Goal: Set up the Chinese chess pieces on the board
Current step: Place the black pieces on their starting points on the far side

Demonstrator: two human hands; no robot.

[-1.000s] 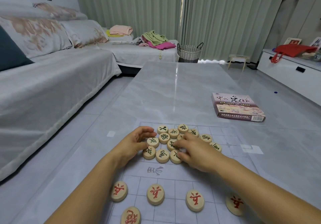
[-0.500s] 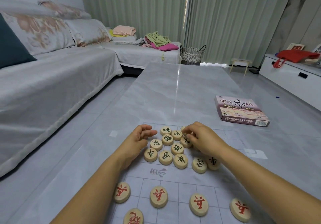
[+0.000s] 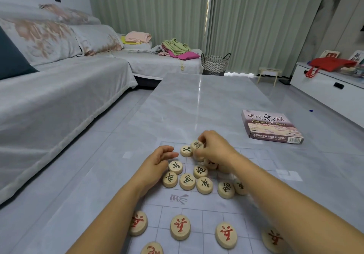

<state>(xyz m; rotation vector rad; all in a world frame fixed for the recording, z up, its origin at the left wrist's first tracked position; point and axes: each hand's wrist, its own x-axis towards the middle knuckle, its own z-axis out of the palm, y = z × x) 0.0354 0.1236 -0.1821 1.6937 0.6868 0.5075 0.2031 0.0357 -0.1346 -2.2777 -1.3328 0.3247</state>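
Far left, we have the sofa (image 3: 59, 96) under a pale cover, well apart from the play. The tabletop (image 3: 197, 106) is grey and glossy. On its near end lies the board (image 3: 197, 200), a thin pale sheet with a faint grid and a river mark mid-way.

Our left hand (image 3: 157, 161) sits at the board's left side, at the edge of the black pieces (image 3: 187, 181). Its fingers (image 3: 167, 151) are loosely curled, slightly apart, holding nothing. The tips are just beside the nearest disc, and we can't tell if the palm touches it.

The black pieces lie face up in a loose bunch on the far half of the board, some touching. Nearer us, the red pieces (image 3: 180, 227) form a spaced row of four on the near half, with one more at the bottom edge.

Our right hand (image 3: 214, 149) hovers over the far end of the bunch, fingers clamped on the held piece (image 3: 197, 145). Thumb and fingertips pinch its rim. The disc is tilted, black character toward us, above the other discs. A few discs are partly hidden under this hand.

Further right, the box (image 3: 271, 125) lies flat on the tabletop, apart from the board. Past the tabletop, a basket (image 3: 214, 63) stands by the curtains. Far right is a white cabinet (image 3: 325, 88) with a red bag (image 3: 332, 63) on top.
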